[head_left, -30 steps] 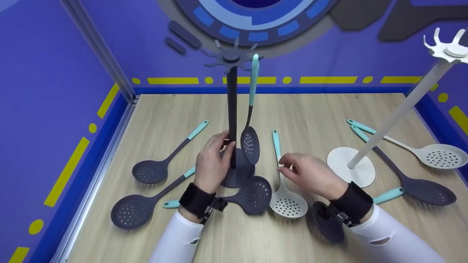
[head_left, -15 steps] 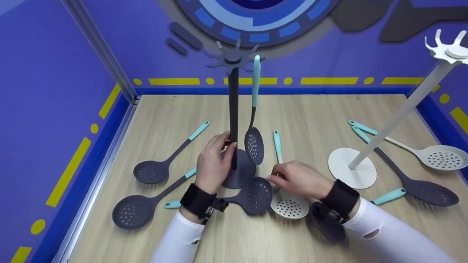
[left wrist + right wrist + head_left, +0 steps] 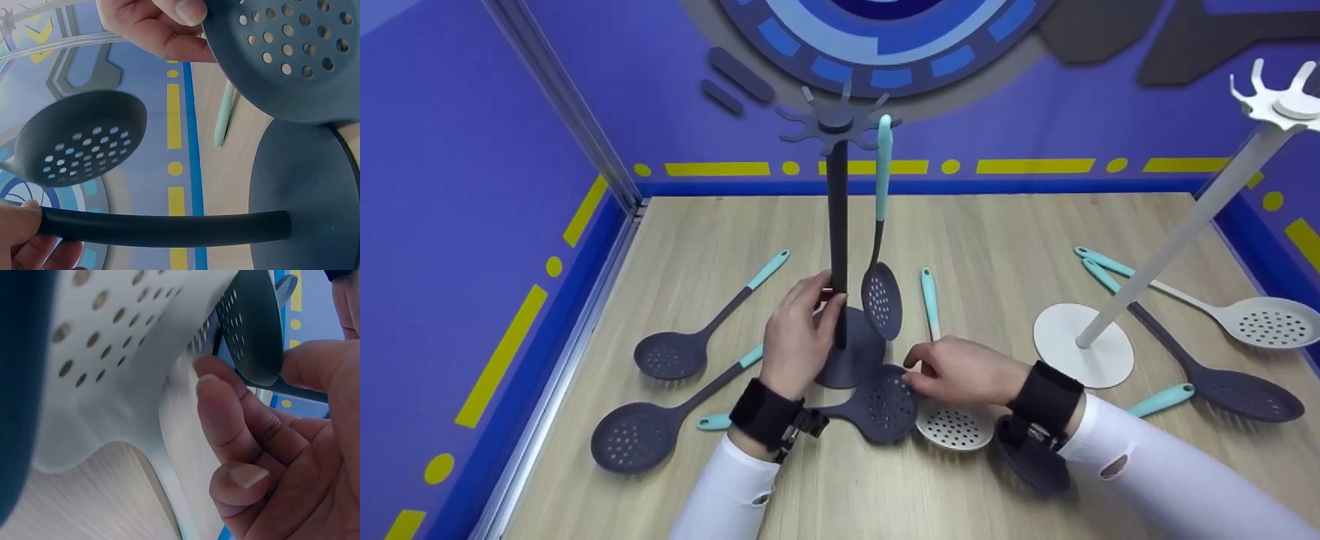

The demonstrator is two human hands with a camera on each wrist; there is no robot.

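My left hand (image 3: 799,330) grips the post of a black utensil stand (image 3: 838,217), low down above its round base. A dark skimmer (image 3: 883,300) with a mint handle hangs from one of the stand's hooks. In front of the base lies another dark skimmer (image 3: 877,412), its handle passing beneath my left wrist. The right hand (image 3: 964,369), fingers loosely bent, has its thumb and fingertips right at this skimmer's rim, also seen in the left wrist view on the skimmer head (image 3: 292,62). Under the right hand a white skimmer (image 3: 956,429) lies partly hidden.
Two dark skimmers lie on the left, the nearer one (image 3: 634,436) and the farther one (image 3: 671,354). A white stand (image 3: 1084,345) rises at right. Beside it are a white skimmer (image 3: 1267,322) and a dark one (image 3: 1245,394). Another dark skimmer (image 3: 1031,457) sits under the right wrist.
My right hand has moved left, from beside the white skimmer's handle to the rim of the dark skimmer before the black stand. The left hand keeps its hold on the post.
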